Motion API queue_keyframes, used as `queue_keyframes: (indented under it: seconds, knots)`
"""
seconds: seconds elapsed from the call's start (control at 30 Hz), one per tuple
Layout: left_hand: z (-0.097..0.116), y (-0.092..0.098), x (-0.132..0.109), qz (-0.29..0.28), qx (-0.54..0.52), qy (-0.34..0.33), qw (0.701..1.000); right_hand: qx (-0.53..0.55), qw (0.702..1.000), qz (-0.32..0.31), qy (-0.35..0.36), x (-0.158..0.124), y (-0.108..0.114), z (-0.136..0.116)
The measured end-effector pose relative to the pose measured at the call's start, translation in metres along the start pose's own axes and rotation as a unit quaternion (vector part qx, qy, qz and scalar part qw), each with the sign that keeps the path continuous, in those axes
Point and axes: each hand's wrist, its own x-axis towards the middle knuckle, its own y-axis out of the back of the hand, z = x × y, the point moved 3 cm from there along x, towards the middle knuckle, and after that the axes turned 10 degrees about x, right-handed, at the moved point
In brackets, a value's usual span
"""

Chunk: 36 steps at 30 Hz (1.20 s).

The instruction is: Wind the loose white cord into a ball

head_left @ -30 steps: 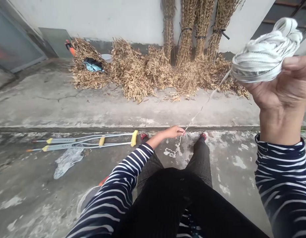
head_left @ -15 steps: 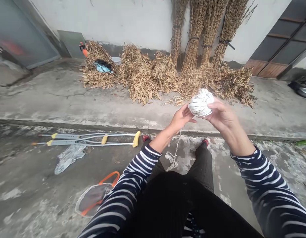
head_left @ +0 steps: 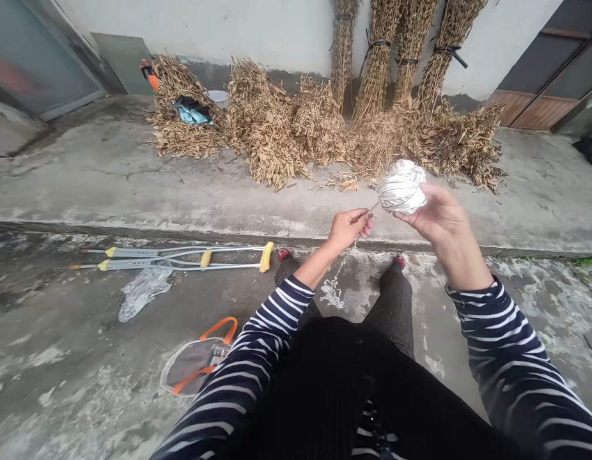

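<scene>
My right hand (head_left: 440,217) is closed around a white ball of wound cord (head_left: 401,187), held up in front of me. A thin strand of cord (head_left: 367,214) runs from the ball to my left hand (head_left: 346,228), which pinches it just left of the ball. Below my left hand the strand hangs down to a small loose heap of cord (head_left: 332,293) on the concrete between my legs. Both sleeves are dark with white stripes.
A pair of metal crutches (head_left: 181,257) with yellow pads lies on the ground at left, beside a crumpled clear plastic bag (head_left: 141,291). A clear bag with orange handles (head_left: 196,360) sits near my left knee. Heaps and tied bundles of dry plants (head_left: 325,121) line the wall ahead.
My right hand came down from high at the right with the ball to the middle. My left hand rose from the ground, met the ball, then drew slightly away along the strand.
</scene>
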Motion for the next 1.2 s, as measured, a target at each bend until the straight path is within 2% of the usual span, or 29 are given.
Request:
queue_keyframes:
  seconds: [0.13,0.27,0.43,0.53,0.6,0.7,0.8,0.9,1.07,1.13,1.2]
  knots:
    - [-0.024,0.003,-0.008,-0.01,0.008,0.037,0.999,-0.009,0.998,-0.008,0.056,-0.001,0.0,-0.012]
    - [-0.044,-0.006,-0.025,-0.057,0.007,0.076,0.995,-0.065,0.991,0.016,0.12,0.009,0.005,-0.017]
    - [-0.033,-0.015,-0.042,-0.176,-0.038,0.095,0.979,-0.134,0.972,0.097,0.164,0.025,0.019,-0.006]
    - [-0.024,-0.009,-0.048,-0.229,-0.077,0.124,0.962,-0.14,0.971,0.092,0.171,0.025,0.02,-0.006]
    - [-0.022,-0.002,-0.051,-0.246,-0.095,0.143,0.954,-0.11,0.98,0.066,0.15,0.025,0.02,-0.008]
    - [-0.026,0.005,-0.054,-0.242,-0.123,0.161,0.949,-0.073,0.992,0.029,0.102,0.028,0.023,-0.009]
    - [-0.026,0.007,-0.059,-0.225,-0.145,0.168,0.949,-0.117,0.985,0.069,0.104,0.034,0.03,-0.001]
    - [-0.016,0.005,-0.064,-0.238,-0.153,0.166,0.945,-0.208,0.96,0.106,0.153,0.036,0.037,0.016]
    - [0.005,0.004,-0.067,-0.239,-0.176,0.155,0.942,-0.381,0.885,0.09,0.252,0.026,0.042,0.052]
    - [0.009,0.007,-0.067,-0.226,-0.18,0.157,0.944,-0.409,0.875,0.071,0.25,0.022,0.045,0.069]
    - [0.011,0.01,-0.065,-0.207,-0.179,0.162,0.948,-0.403,0.887,0.042,0.223,0.017,0.047,0.085]
